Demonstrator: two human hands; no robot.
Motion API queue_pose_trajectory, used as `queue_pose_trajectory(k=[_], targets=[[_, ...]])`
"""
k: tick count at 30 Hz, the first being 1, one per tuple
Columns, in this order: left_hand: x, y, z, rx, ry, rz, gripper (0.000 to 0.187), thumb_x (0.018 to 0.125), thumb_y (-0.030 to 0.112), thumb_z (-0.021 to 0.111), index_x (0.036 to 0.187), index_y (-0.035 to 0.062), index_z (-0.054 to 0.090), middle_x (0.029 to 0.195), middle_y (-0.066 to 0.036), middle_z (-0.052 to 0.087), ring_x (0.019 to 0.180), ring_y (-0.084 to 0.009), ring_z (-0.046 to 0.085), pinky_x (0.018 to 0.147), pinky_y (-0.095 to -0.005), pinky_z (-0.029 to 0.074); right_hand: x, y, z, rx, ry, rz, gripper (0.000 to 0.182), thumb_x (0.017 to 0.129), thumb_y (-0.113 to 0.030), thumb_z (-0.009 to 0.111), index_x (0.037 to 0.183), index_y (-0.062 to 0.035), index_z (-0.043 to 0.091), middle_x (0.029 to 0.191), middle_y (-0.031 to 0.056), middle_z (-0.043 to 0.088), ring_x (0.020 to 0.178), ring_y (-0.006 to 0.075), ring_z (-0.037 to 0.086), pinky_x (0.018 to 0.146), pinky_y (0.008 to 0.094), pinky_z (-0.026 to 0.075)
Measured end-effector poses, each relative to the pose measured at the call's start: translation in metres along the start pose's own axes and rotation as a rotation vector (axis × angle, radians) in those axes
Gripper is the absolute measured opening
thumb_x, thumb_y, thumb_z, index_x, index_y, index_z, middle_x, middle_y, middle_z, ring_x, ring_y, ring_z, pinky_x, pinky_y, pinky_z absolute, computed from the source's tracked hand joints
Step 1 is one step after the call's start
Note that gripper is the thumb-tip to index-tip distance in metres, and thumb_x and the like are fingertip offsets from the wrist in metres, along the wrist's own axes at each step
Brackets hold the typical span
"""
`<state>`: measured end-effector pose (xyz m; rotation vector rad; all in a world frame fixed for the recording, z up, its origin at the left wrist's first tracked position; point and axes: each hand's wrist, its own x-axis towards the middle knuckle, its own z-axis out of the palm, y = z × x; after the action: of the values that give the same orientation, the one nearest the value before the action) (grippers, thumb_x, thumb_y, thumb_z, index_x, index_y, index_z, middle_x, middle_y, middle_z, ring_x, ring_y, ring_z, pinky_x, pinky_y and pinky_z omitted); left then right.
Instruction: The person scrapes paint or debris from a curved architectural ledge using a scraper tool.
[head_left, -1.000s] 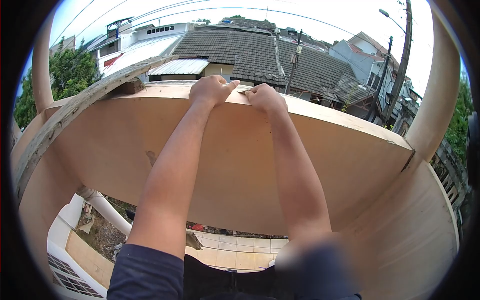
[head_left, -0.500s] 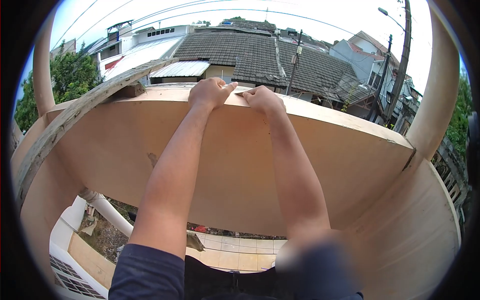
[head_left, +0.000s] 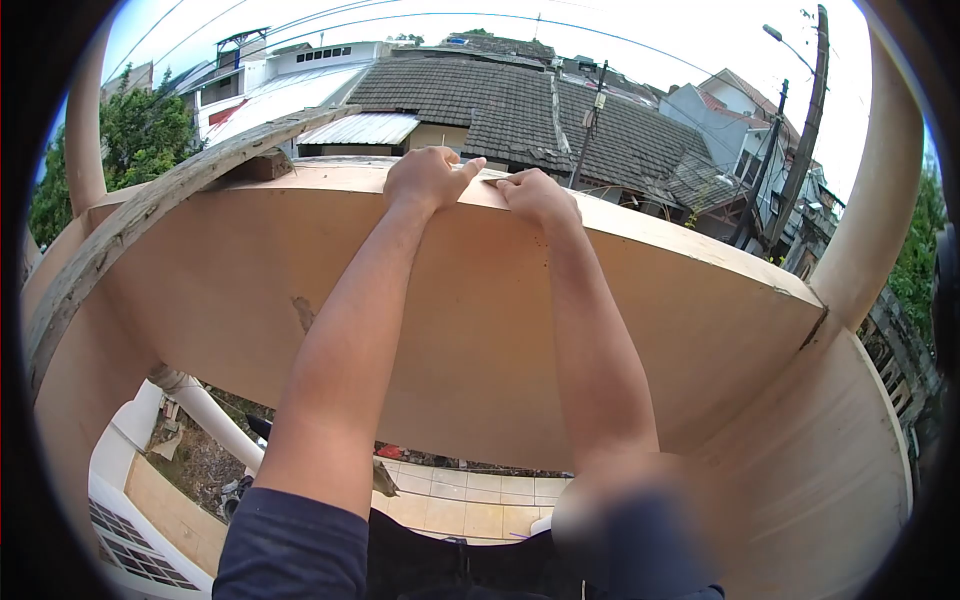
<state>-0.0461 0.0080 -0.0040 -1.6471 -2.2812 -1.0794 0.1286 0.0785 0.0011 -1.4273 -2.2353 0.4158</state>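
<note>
Both my arms reach up to the top edge of a wide beige beam point(head_left: 480, 330). My left hand point(head_left: 428, 178) is a closed fist on that edge, with its thumb stretched toward the right hand. My right hand point(head_left: 540, 195) is curled shut on the same edge, a few centimetres away. Between them a small thin flat piece point(head_left: 490, 177) lies on the beam top, and both hands seem to pinch its ends. What the piece is made of is too small to tell.
A weathered wooden plank point(head_left: 150, 215) leans along the beam's left end, with a wood block point(head_left: 262, 165) under it. Beige columns point(head_left: 875, 200) stand at both sides. Below are a white pipe point(head_left: 205, 410) and a tiled floor point(head_left: 470, 500). Tiled roofs point(head_left: 500, 100), wires and a utility pole point(head_left: 800, 120) lie beyond.
The view has shifted a little. Both hands stay on the same spot of the beam top, with the right hand barely moved.
</note>
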Motion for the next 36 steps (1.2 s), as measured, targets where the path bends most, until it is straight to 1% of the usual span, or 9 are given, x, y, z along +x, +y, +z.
queue_pose_trajectory(k=[3,9,12,15,18,21,25,32,36], targets=[[0.002,-0.001,0.001,0.002,-0.012,0.005,0.063,0.097,0.072,0.062,0.130,0.0210,0.079,0.124,-0.004,0.081,0.119,-0.0217,0.075,0.098,-0.0417,0.061,-0.002,0.001,-0.003,-0.066,0.030,0.051,0.041,0.107,-0.052,0.060,0.141,-0.0327,0.075,0.130,0.0081,0.079,0.125,0.0297,0.071,0.115,0.0466,0.049],[0.001,0.000,0.002,-0.018,0.000,-0.035,0.063,0.094,0.075,0.063,0.123,0.0224,0.082,0.122,-0.002,0.082,0.116,-0.0212,0.076,0.101,-0.0418,0.059,0.020,0.026,-0.006,0.172,-0.224,-0.254,0.041,0.108,-0.052,0.062,0.142,-0.0337,0.074,0.134,0.0066,0.078,0.126,0.0292,0.070,0.113,0.0438,0.051],[0.004,-0.002,0.004,-0.019,0.002,-0.016,0.063,0.094,0.075,0.063,0.121,0.0224,0.083,0.120,-0.002,0.082,0.115,-0.0216,0.076,0.100,-0.0420,0.059,0.005,0.004,-0.002,0.081,-0.024,-0.011,0.038,0.107,-0.052,0.063,0.139,-0.0355,0.076,0.138,0.0060,0.076,0.130,0.0283,0.069,0.113,0.0436,0.051],[0.005,-0.004,0.007,-0.019,0.029,-0.013,0.063,0.094,0.076,0.063,0.119,0.0222,0.084,0.117,-0.002,0.083,0.113,-0.0222,0.077,0.098,-0.0423,0.060,-0.007,-0.005,-0.003,-0.066,0.037,0.035,0.038,0.107,-0.051,0.064,0.138,-0.0341,0.077,0.138,0.0056,0.076,0.129,0.0286,0.069,0.112,0.0435,0.052],[0.006,-0.004,0.008,-0.010,0.041,0.001,0.062,0.094,0.075,0.064,0.119,0.0219,0.084,0.115,-0.003,0.083,0.112,-0.0223,0.077,0.097,-0.0421,0.061,0.007,0.012,-0.002,0.052,-0.094,-0.203,0.038,0.107,-0.050,0.064,0.137,-0.0325,0.077,0.135,0.0043,0.077,0.126,0.0289,0.070,0.112,0.0436,0.052],[0.002,-0.003,0.006,-0.031,0.041,-0.015,0.062,0.094,0.075,0.064,0.119,0.0214,0.084,0.114,-0.003,0.083,0.111,-0.0222,0.078,0.096,-0.0417,0.061,0.013,0.021,-0.014,0.133,-0.199,-0.170,0.038,0.106,-0.050,0.064,0.137,-0.0321,0.077,0.135,0.0044,0.077,0.127,0.0288,0.070,0.112,0.0439,0.052],[0.007,-0.004,0.009,-0.032,0.056,0.011,0.062,0.094,0.075,0.064,0.118,0.0217,0.084,0.113,-0.003,0.084,0.110,-0.0227,0.078,0.096,-0.0419,0.061,0.009,0.004,0.003,0.023,0.081,0.059,0.036,0.107,-0.044,0.065,0.134,-0.0250,0.080,0.120,0.0080,0.081,0.115,0.0249,0.074,0.101,0.0403,0.055],[0.003,-0.003,0.001,0.010,0.036,0.025,0.065,0.096,0.074,0.062,0.125,0.0189,0.082,0.117,-0.005,0.082,0.112,-0.0217,0.077,0.097,-0.0424,0.061,0.004,0.027,-0.022,0.243,-0.219,-0.230,0.031,0.103,-0.041,0.072,0.130,-0.0299,0.082,0.119,0.0031,0.083,0.116,0.0212,0.074,0.105,0.0368,0.054],[-0.001,0.001,-0.004,-0.013,-0.016,0.016,0.065,0.096,0.074,0.061,0.126,0.0194,0.082,0.119,-0.005,0.082,0.114,-0.0209,0.076,0.099,-0.0428,0.060,0.006,0.024,-0.011,0.162,-0.164,-0.299,0.031,0.103,-0.042,0.074,0.131,-0.0323,0.081,0.129,0.0005,0.081,0.119,0.0196,0.073,0.106,0.0366,0.053]])
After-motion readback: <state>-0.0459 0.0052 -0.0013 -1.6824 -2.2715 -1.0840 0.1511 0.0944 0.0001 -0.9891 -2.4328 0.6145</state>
